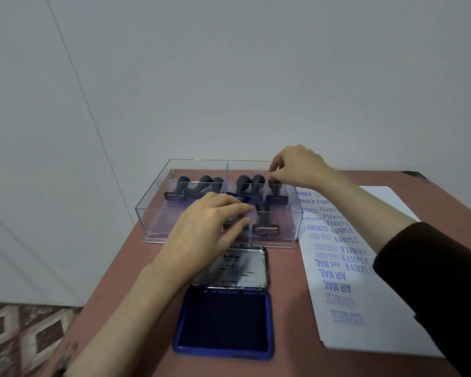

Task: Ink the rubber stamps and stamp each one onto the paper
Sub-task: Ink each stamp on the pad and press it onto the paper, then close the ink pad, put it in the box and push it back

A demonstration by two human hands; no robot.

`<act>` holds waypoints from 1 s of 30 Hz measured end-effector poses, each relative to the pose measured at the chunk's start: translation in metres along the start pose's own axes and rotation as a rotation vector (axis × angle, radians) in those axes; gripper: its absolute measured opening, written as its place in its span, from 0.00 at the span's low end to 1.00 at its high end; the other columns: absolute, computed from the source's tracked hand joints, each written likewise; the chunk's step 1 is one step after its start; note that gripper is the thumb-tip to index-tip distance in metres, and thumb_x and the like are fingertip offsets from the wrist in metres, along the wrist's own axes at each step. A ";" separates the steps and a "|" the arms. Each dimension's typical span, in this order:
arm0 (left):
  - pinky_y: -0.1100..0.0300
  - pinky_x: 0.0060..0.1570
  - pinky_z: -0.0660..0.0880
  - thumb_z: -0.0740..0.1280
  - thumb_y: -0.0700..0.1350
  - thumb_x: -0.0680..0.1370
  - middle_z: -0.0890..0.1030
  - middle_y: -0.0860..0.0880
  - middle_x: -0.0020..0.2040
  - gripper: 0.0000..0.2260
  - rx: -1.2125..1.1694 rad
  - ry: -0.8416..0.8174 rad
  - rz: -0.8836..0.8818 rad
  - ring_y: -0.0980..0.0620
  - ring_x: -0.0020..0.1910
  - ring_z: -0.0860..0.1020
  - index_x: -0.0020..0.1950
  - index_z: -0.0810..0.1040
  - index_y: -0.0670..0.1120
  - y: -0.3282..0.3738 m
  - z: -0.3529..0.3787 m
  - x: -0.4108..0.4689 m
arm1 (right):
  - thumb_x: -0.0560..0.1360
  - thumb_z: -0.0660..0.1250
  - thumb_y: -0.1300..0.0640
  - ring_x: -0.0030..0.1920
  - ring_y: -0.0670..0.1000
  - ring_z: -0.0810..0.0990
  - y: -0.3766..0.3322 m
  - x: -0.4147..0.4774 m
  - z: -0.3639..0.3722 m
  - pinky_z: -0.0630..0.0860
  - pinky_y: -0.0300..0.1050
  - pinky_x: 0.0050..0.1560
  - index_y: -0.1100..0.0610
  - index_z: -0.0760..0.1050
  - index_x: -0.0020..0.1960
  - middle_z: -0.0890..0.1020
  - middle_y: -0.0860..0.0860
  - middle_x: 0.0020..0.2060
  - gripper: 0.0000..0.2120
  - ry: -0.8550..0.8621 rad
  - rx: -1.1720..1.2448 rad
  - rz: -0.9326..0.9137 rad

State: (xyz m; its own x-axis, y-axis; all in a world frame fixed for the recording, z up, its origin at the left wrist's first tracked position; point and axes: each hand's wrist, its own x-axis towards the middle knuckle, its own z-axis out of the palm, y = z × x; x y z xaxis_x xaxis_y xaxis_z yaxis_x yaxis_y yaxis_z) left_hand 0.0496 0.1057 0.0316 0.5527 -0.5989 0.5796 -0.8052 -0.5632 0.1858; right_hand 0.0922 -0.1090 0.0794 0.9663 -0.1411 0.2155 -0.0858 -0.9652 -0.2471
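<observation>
While the right hand (297,167) hangs over the far right corner of the clear box (158,224), its thumb and forefinger pinch the top of the handle of the end stamp (276,197). This one stands upright on its base in the right compartment, close to the right wall. The left hand (212,221) reaches into the same box from the front, across the middle divider, with its fingers stretched out almost straight over a dark stamp (233,226) lying low in the box. I cannot tell whether those fingers grip it or only rest on it. Just beside the fingertips, the front stamp (265,221) stands upright in the right compartment. More black-handled stamps lean along the back of the box: three in the left compartment (201,186) and two in the right (249,183).

Near the front of the box, the ink pad (223,322) lies open on the reddish table (288,268), with its lid (237,270) folded back toward the box. The paper (378,330) lies to the right of the pad, printed with blue words such as SAMPLE, AIR MAIL and AMENDED, and the right arm's dark sleeve (433,295) crosses over it
</observation>
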 end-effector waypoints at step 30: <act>0.61 0.47 0.73 0.65 0.45 0.75 0.84 0.51 0.43 0.09 -0.374 -0.111 -0.725 0.55 0.45 0.79 0.53 0.82 0.50 0.003 -0.031 -0.066 | 0.71 0.70 0.54 0.48 0.52 0.79 -0.050 -0.170 0.030 0.73 0.42 0.47 0.51 0.80 0.53 0.81 0.47 0.41 0.11 0.054 0.363 0.201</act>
State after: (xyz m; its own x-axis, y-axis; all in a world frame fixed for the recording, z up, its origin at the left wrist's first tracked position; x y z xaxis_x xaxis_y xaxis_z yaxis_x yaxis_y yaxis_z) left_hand 0.0044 0.1608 0.0183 0.9653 -0.2234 0.1355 -0.2476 -0.6167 0.7472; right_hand -0.0603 -0.0298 0.0272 0.9242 -0.3392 0.1757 -0.1707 -0.7781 -0.6045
